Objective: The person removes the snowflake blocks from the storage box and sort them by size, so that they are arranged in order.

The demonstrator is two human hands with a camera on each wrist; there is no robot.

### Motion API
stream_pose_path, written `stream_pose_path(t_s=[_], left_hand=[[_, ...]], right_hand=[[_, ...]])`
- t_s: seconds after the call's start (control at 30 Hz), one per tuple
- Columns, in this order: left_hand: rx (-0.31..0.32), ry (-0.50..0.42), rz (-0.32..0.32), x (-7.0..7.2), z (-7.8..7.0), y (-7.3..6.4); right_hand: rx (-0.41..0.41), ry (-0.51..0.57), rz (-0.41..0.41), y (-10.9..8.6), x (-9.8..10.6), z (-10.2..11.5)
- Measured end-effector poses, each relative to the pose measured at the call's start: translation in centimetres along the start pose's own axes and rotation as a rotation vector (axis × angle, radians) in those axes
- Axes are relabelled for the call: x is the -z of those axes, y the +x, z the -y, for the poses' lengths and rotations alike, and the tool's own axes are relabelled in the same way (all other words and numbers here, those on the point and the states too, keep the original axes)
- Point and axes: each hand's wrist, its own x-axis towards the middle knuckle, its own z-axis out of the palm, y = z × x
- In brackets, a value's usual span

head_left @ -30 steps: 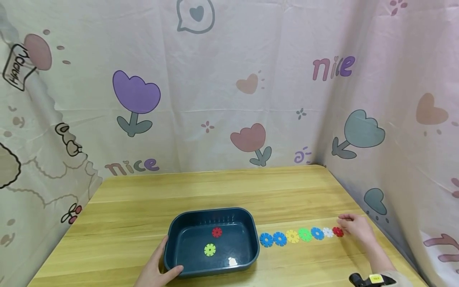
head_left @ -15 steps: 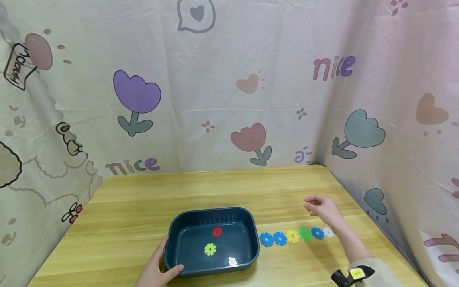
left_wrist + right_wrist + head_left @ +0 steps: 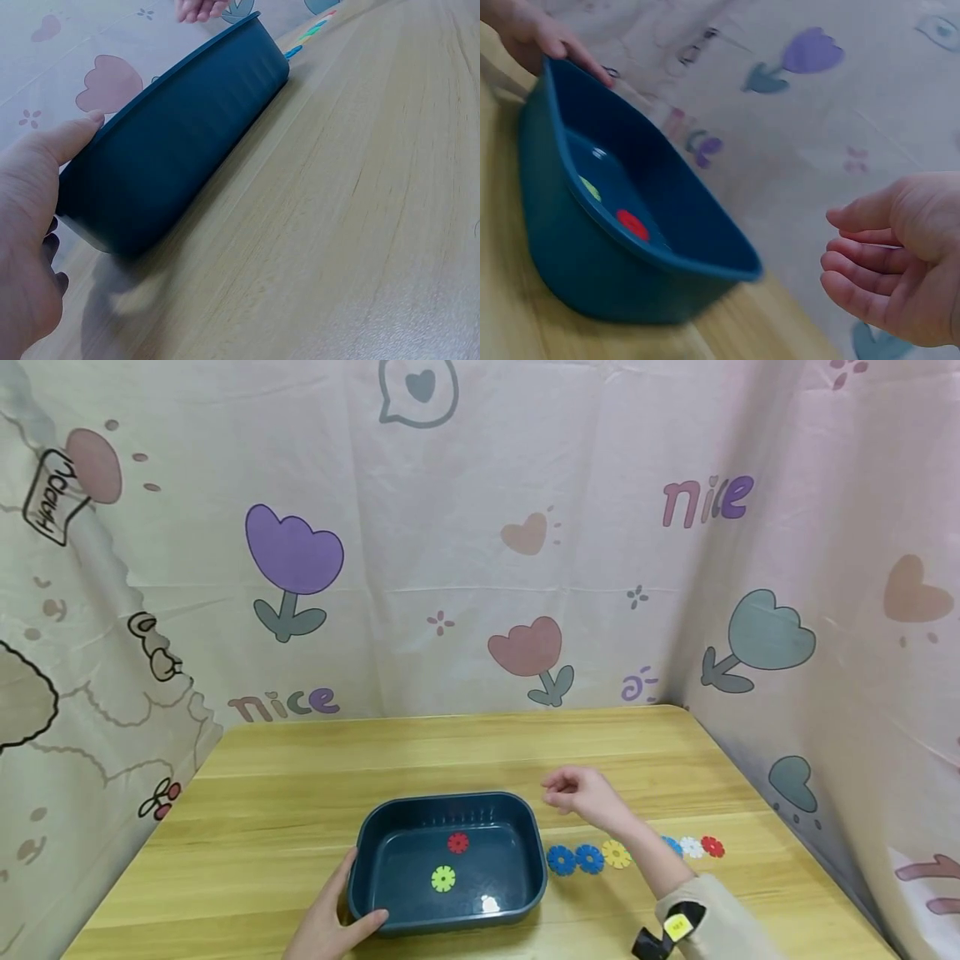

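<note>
My left hand [image 3: 322, 910] holds the dark blue plastic basin [image 3: 405, 860] at its left end, thumb at the rim and fingers along the outer wall. A red snowflake disc [image 3: 457, 843] and a yellow-green snowflake disc [image 3: 443, 878] lie on the basin floor. Above the table, just right of the basin's far corner, hovers my right hand [image 3: 588, 797]. In the right wrist view its loosely bent fingers [image 3: 859, 281] hold nothing. On the table a row of discs runs rightward: blue [image 3: 561, 860], another blue, yellow [image 3: 616, 853], then white [image 3: 692, 847] and red [image 3: 712, 847]. My forearm hides part of it.
The wooden table [image 3: 300, 777] extends behind and left of the basin. A printed cloth [image 3: 420, 527] hangs at the back and both sides. A black strap with a yellow label [image 3: 678, 927] sits on my right wrist.
My right hand has travelled left from the red disc at the row's far end to near the basin, passing over the row. My left hand and the basin have stayed in place.
</note>
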Motion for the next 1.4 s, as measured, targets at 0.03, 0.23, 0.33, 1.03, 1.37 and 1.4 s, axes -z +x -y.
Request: stream_pose_path(t_s=[0.03,0.23,0.33,1.03,1.37,1.4], left_hand=[[-0.002,-0.003,0.000,0.0,0.0,0.0],[-0.009,-0.002,0.000,0.2,-0.1,0.1],[-0.009,0.010,-0.001,0.2,-0.2,0.3],[-0.041,0.015,0.002,0.3,-0.3,0.4],[-0.022,0.028,0.003,0.1,0.2,0.2],[-0.024,0.028,0.003,0.0,0.2,0.2]], right_hand=[[0.010,-0.009,0.017,0.3,-0.7,0.1],[0.070,-0.043,0.140,1.6,-4.9,0.7],[0.083,-0.061,0.205,2.0,-6.9,1.0],[0.020,-0.257,0.338,3.2,-13.7,0.8],[0.113,-0.492,0.345,3.0,-14.9,0.1],[0.118,-0.514,0.347,2.9,-15.0,0.2]])
